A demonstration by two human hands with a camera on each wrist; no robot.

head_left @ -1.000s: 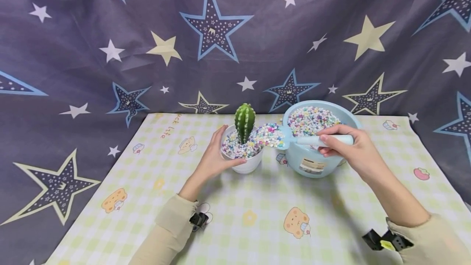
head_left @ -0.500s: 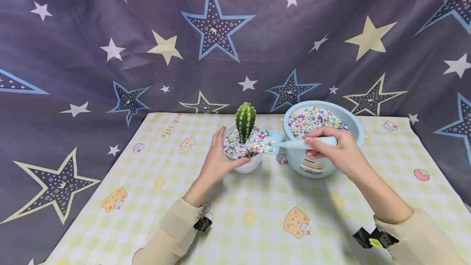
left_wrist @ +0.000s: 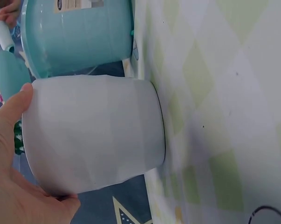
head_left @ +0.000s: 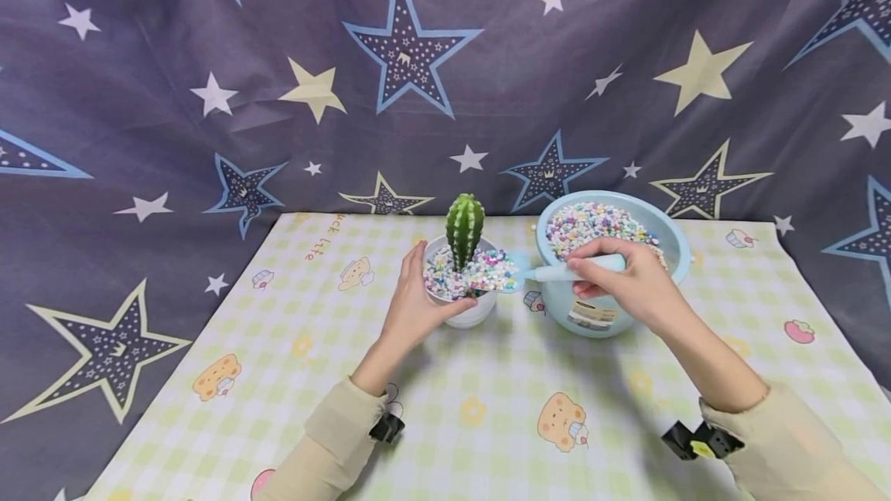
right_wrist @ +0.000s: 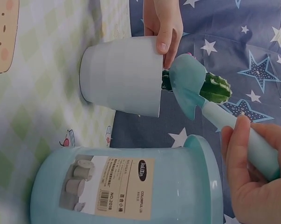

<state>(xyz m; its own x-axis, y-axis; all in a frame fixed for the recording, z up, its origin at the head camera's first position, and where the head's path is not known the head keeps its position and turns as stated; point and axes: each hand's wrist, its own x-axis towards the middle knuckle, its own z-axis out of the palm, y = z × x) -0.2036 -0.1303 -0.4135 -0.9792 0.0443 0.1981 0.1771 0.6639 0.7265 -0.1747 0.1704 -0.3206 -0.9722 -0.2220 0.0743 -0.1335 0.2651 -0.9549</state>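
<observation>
A green cactus stands upright in a white pot holding multicoloured pebbles. My left hand grips the pot at its left side, thumb along the front near the rim. In my right hand is the handle of a light-blue trowel, pinched between fingers and thumb. Its blade, heaped with pebbles, reaches over the pot's right rim close to the cactus. From the right wrist view, the blade hangs above the pot's opening, partly covering the cactus. The left wrist view mostly shows the pot's wall.
A light-blue bucket with more pebbles stands to the right of the pot, below my right hand; its label faces my side. Both stand on a green checked tablecloth. A dark star-patterned curtain hangs behind the table.
My right hand has moved left, bringing the loaded trowel from the bucket's edge farther over the pot. The left hand and pot have shifted only slightly to the right.
</observation>
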